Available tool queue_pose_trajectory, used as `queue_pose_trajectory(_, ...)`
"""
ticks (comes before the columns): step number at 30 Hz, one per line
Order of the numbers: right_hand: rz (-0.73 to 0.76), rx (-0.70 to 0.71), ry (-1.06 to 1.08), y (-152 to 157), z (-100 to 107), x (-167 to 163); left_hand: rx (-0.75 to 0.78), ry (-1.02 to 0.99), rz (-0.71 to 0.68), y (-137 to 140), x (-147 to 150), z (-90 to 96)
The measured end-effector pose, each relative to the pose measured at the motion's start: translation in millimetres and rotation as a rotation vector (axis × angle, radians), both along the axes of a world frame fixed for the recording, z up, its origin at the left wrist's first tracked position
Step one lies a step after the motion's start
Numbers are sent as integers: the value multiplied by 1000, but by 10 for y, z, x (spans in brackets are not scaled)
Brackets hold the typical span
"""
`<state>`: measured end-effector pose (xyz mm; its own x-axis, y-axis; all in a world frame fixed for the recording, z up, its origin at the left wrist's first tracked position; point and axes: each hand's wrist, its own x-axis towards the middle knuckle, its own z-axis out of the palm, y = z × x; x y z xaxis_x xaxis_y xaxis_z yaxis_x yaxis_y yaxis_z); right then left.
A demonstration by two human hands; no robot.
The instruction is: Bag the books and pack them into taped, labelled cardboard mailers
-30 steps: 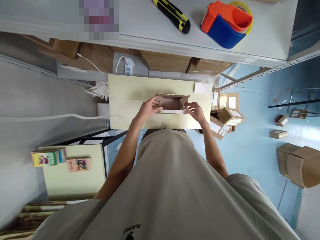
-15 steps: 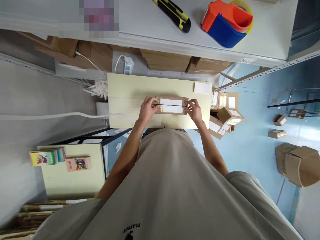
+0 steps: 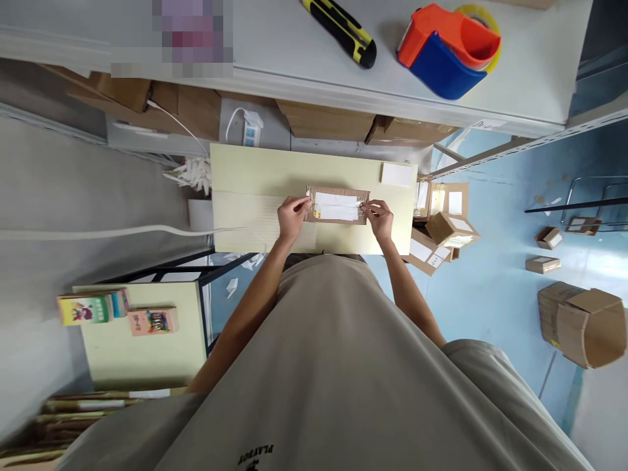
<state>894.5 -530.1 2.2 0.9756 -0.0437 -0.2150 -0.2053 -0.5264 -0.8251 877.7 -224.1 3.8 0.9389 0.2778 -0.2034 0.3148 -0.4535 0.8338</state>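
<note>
A small cardboard box (image 3: 336,219) lies on the pale yellow table (image 3: 260,170) in front of me. Its top has two white-papered flaps that meet in a thin seam along the middle, and a small yellow mark shows near the left end. Shiny clear tape is visible at both ends. My left hand (image 3: 291,217) pinches the box's left end, thumb and fingers together. At the opposite end, my right hand (image 3: 380,219) has its fingertips closed at the seam. The exact grip under the fingertips is too small to make out.
On the shelf above lie a yellow-black utility knife (image 3: 343,33) and an orange-blue tape dispenser (image 3: 446,49). A white paper (image 3: 397,174) is at the table's back right. Several cardboard boxes (image 3: 451,229) sit to the right; books (image 3: 153,321) rest on a side table at left.
The dark gap between the box's two top flaps has closed to a thin line. My left hand has shifted slightly, and both hands remain at the box's ends.
</note>
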Motion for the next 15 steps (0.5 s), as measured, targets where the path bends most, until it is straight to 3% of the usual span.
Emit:
queue_pose_trajectory(10,-93,157,71,-3,-18,36,-56,-1,31,-36,20,-25)
queue_pose_trajectory(15,62,103,108,-91,93,55,47,-14,-26,-38,14,59)
